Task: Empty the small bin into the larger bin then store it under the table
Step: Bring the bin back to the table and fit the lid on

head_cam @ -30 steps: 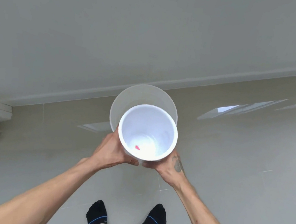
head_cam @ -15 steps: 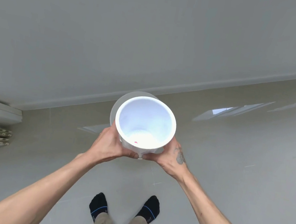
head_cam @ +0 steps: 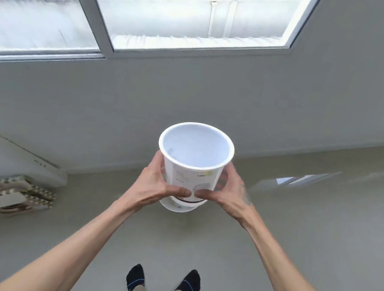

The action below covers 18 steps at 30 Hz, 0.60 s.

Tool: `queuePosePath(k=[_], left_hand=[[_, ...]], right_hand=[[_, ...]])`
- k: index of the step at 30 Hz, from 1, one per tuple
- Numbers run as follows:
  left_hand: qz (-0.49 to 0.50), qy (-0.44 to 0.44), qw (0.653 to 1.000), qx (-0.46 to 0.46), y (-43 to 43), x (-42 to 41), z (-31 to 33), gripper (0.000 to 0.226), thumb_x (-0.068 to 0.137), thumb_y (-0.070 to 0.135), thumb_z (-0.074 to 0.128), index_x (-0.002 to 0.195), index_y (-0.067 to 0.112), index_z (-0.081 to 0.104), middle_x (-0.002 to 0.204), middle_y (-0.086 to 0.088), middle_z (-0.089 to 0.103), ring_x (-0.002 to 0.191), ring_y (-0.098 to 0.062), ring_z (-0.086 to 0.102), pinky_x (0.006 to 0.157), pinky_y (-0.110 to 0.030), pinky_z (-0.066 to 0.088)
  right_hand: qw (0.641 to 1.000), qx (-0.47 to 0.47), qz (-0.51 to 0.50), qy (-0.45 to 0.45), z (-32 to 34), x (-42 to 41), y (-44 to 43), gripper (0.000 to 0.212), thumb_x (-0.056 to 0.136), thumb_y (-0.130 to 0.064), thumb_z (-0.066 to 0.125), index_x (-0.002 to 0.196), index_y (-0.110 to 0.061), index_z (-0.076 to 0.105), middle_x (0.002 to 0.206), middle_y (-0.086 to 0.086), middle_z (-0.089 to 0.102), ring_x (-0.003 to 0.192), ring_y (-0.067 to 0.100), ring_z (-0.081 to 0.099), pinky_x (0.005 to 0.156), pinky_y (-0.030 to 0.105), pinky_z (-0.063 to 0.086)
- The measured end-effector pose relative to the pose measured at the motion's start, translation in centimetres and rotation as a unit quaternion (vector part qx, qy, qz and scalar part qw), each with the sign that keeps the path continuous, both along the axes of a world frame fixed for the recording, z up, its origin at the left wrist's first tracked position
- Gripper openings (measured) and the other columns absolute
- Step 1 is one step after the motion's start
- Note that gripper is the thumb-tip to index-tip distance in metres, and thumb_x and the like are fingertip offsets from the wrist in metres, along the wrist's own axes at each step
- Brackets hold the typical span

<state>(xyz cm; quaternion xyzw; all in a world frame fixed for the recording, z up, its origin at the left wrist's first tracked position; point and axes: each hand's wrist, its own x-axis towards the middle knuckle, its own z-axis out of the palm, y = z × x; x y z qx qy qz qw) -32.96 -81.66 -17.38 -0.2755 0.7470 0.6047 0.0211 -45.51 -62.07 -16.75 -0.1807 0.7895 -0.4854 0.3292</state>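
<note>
The small bin is a white plastic tub with a printed label on its near side. I hold it upright at chest height, its open mouth facing up and a little away from me. My left hand grips its left side and my right hand its right side, thumbs almost meeting on the label. Only the upper inner wall shows, and it is bare; the bottom is hidden. The larger bin is not visible; the small bin and my hands cover the floor spot by the wall.
A grey wall with a large window is straight ahead. At the left, a white flat unit lies above stacked perforated boards on the floor. My feet in black socks stand on the pale tiled floor.
The view has tilted up, bringing the window in. The small bin has risen and its labelled side now faces me. The larger bin and the pink scrap inside are no longer seen.
</note>
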Motion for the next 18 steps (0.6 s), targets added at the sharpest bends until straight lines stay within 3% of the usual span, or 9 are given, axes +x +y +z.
queuePosePath(k=[9,12,16,18], left_hand=[[-0.016,0.071,0.997,-0.014,-0.3,1.7,9.9,0.108,0.055,0.030,0.101,0.148,0.037,0.048,0.142,0.009,0.067,0.135,-0.014,0.062,0.109,-0.047,0.054],[-0.034,0.092,0.995,-0.017,-0.5,2.6,12.0,0.106,0.058,0.022,0.100,0.149,0.034,0.048,0.141,0.008,0.067,0.130,-0.008,0.063,0.103,-0.037,0.057],[-0.081,0.131,0.988,-0.003,-0.3,4.4,14.8,0.102,0.067,0.004,0.099,0.152,0.028,0.047,0.138,0.011,0.068,0.111,0.015,0.068,0.080,-0.010,0.057],[-0.106,0.139,0.985,0.000,0.1,4.9,16.0,0.104,0.064,0.009,0.100,0.151,0.029,0.047,0.135,0.011,0.069,0.109,0.013,0.070,0.083,-0.013,0.058]], right_hand=[[0.997,-0.061,-0.034,0.034,10.1,2.9,0.6,0.105,0.054,-0.036,0.094,0.146,-0.033,0.042,0.140,-0.011,0.063,0.131,0.009,0.059,0.107,0.050,0.052],[0.995,-0.068,-0.054,0.057,12.0,4.8,0.7,0.100,0.056,-0.037,0.094,0.143,-0.038,0.045,0.136,-0.013,0.066,0.130,0.009,0.060,0.107,0.052,0.051],[0.989,-0.075,-0.089,0.087,15.1,8.4,1.6,0.100,0.057,-0.034,0.094,0.143,-0.040,0.045,0.135,-0.010,0.068,0.131,0.013,0.060,0.109,0.053,0.049],[0.986,-0.083,-0.108,0.097,16.2,9.9,2.2,0.102,0.057,-0.032,0.095,0.145,-0.041,0.043,0.136,-0.010,0.068,0.133,0.014,0.059,0.109,0.053,0.049]])
